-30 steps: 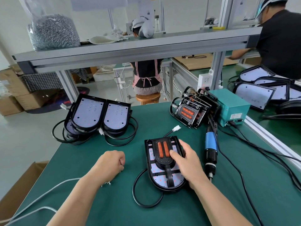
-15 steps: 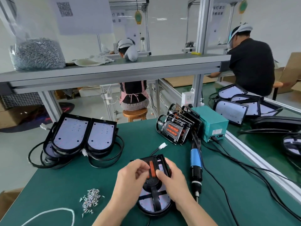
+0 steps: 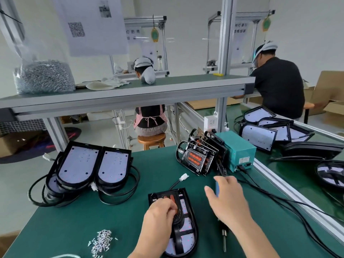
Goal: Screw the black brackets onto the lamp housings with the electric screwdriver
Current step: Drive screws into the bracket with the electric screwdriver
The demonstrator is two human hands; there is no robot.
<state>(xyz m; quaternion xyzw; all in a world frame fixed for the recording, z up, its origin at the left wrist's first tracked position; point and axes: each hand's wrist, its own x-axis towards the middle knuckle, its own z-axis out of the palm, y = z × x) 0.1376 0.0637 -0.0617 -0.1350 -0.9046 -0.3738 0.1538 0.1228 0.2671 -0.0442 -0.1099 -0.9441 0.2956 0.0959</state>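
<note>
Black bracket (image 3: 178, 239) in grip of left hand (image 3: 160, 215); right hand (image 3: 229, 200) wide (blurred) over screwdriver (image 3: 224, 232).

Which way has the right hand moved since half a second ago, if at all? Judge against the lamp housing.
Yes: rightward. The right hand is off the lamp housing, over the electric screwdriver's blue grip.

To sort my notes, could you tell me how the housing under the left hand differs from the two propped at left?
The housing under the left hand lies flat, bearing a black bracket and orange parts; the two propped housings lean tilted, showing bare white boards. The left hand rests on the first only. Both have black rims and cables.
</note>
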